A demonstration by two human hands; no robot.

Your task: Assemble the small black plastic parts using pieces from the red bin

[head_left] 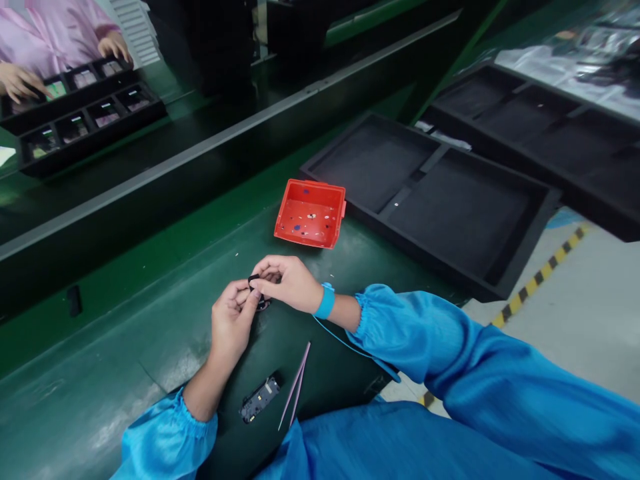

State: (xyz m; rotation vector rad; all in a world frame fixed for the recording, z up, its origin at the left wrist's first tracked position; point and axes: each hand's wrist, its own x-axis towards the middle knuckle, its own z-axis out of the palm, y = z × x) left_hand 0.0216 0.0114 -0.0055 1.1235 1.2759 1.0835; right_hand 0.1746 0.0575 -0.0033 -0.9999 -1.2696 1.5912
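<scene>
Both of my hands meet over the green mat, gripping a small black part [254,281] between thumbs and fingertips. My left hand [234,315] is closed on its lower left side, and my right hand [289,283], with a blue wrist strap [326,301], pinches it from the upper right. Fingers cover much of the part, so its exact kind cannot be made out. Close to my body lies a dark electronic module [260,398] with small gold contacts. Beside it rest pink tweezers [296,385], their tips apart.
A red bin [310,233] holding tiny scraps stands beyond my hands. Large black trays [450,207] lie to the right, with another black tray [540,127] behind. A small black piece [74,301] lies far left. Across the rail, a person in pink handles compartment trays [90,143].
</scene>
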